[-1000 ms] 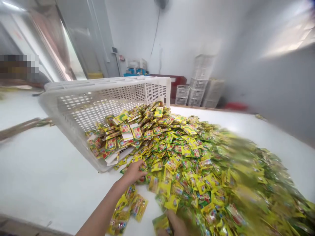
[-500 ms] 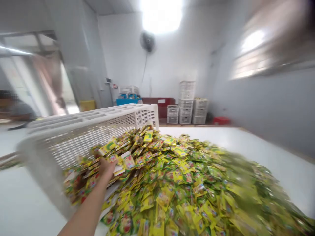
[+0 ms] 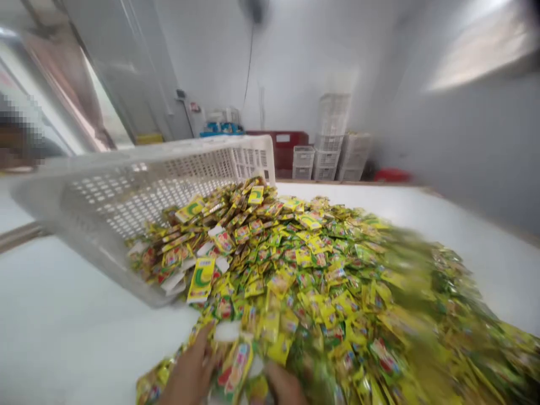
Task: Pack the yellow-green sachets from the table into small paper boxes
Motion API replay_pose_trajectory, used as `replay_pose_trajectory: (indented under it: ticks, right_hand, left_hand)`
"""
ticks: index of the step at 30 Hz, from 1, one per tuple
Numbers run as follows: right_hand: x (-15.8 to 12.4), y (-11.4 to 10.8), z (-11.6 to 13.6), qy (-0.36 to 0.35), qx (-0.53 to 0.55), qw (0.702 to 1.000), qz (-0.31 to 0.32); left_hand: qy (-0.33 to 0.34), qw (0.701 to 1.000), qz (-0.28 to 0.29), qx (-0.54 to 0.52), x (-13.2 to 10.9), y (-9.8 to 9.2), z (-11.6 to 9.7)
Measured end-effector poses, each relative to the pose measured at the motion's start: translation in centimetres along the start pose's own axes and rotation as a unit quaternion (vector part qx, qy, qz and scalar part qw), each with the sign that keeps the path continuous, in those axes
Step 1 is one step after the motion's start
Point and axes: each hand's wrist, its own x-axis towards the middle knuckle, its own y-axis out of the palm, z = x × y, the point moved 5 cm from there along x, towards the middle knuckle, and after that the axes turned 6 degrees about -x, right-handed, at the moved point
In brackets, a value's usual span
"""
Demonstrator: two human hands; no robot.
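At the bottom of the view my left hand (image 3: 192, 365) grips a small printed carton (image 3: 236, 368) from its left side. Pale flaps stand open at the carton's upper end. My right hand (image 3: 284, 385), partly cut off by the lower edge and blurred, is close to the carton's right side; its fingers do not show clearly. Around both hands spreads a heap of small yellow-green sachets (image 3: 304, 259). A white plastic crate (image 3: 169, 163) lies on its side at the left, with small yellow cartons (image 3: 202, 278) spilling from its mouth onto the heap.
The heap rests on a white table (image 3: 105, 326). Stacked white crates (image 3: 329, 152) stand at the back beside a dark red panel (image 3: 282, 146) and a red object (image 3: 392, 175). A blurred person (image 3: 25, 135) is at the far left.
My left hand has moved from the cartons in the crate's mouth down to the front, and now holds a carton. My right hand has come into view. The camera has tilted down.
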Motion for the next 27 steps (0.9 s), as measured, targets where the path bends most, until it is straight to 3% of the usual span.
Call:
replay_pose_trajectory:
  ticks: [2,4,6,8,10,12,14,17,20,23,27]
  right_hand:
    - [-1.2,0.3,-0.6,-0.012,0.0,1.0,0.008]
    - [-1.8,0.2,-0.9,-0.032,-0.002,0.999,0.002]
    - [-1.8,0.1,-1.1,-0.036,-0.001,0.999,-0.011]
    - [-1.7,-0.1,-1.3,-0.022,0.015,0.999,-0.021]
    - [-1.6,-0.5,-1.2,-0.01,0.062,0.998,-0.031]
    - [-1.6,-1.5,-0.6,-0.009,0.129,0.99,-0.055]
    - [-1.6,-3.1,0.4,0.008,0.192,0.977,-0.087]
    - [-1.0,-6.1,1.8,0.059,0.238,0.959,-0.143]
    - [0.6,-8.1,3.1,0.04,0.204,0.953,-0.221]
    - [2.1,-7.7,3.8,-0.023,0.099,0.96,-0.259]
    - [2.4,-5.4,3.3,-0.072,-0.018,0.971,-0.227]
  left_hand:
    - [0.141,0.981,0.04,0.131,0.2,-1.4,-2.9]
    - [0.296,0.922,0.099,0.228,1.0,-2.0,-5.8]
    - [0.426,0.851,0.176,0.252,1.1,-1.5,-7.9]
    - [0.501,0.795,0.24,0.242,0.6,-0.8,-9.0]
    - [0.521,0.775,0.271,0.235,0.3,-0.1,-9.3]
    - [0.504,0.789,0.271,0.225,0.5,0.3,-9.0]
    - [0.45,0.833,0.254,0.194,0.9,0.5,-8.5]
    - [0.325,0.917,0.204,0.111,0.9,1.2,-7.8]
    - [0.205,0.967,0.14,0.054,-0.3,3.0,-7.4]
    - [0.08,0.991,0.1,0.029,-1.7,5.1,-7.2]
    - [-0.005,0.998,0.063,0.015,-2.8,6.7,-7.0]
